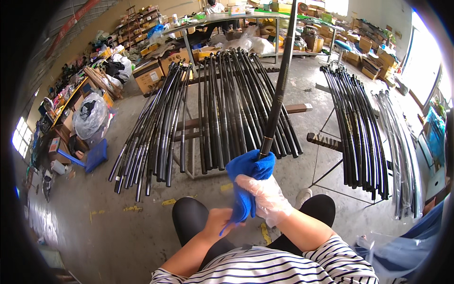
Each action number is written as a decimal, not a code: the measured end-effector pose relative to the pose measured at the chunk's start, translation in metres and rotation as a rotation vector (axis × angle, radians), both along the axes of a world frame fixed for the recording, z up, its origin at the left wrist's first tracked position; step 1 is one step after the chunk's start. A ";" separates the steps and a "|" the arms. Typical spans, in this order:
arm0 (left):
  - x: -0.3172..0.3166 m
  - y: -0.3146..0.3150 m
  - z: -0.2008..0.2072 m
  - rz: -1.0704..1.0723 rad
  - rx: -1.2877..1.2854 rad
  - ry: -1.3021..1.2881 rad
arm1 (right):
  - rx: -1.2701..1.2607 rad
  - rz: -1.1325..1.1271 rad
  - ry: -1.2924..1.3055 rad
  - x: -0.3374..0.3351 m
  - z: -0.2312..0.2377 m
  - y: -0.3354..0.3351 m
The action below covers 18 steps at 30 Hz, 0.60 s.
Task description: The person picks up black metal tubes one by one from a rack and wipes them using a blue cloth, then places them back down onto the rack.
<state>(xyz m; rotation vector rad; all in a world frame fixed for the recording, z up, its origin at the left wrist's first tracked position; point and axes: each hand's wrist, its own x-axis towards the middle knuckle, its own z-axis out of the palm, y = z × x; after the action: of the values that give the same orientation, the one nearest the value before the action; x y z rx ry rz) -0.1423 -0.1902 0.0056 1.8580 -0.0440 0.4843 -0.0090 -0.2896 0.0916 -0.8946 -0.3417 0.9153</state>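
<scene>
A long black fishing rod slants up from my hands and leaves the head view at the top. My right hand, in a thin clear plastic glove, grips a blue cloth wrapped around the rod's lower part. Below it, my bare left hand is closed around the rod's bottom end. A tail of the cloth hangs past its fingers and hides part of them.
Black rods lie side by side on a rack ahead, with another group at left. More rods rest on a right-hand stand, beside plastic-wrapped ones. Behind stands a long table with a person; a blue stool sits left.
</scene>
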 end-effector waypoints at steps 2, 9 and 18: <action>0.007 -0.007 0.000 0.124 -0.130 0.025 | -0.050 -0.008 -0.176 -0.014 -0.009 0.002; 0.016 0.049 0.038 0.076 0.077 0.118 | -0.027 0.239 -0.113 -0.006 -0.014 -0.018; 0.077 0.031 0.085 0.356 0.248 -0.032 | -0.135 0.489 -0.139 -0.004 -0.041 -0.006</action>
<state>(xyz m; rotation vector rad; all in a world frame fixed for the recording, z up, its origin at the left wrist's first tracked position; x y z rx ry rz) -0.0657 -0.1587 0.0909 2.1113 0.2178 0.7827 -0.0129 -0.2952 0.0508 -1.0221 -0.6421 1.3408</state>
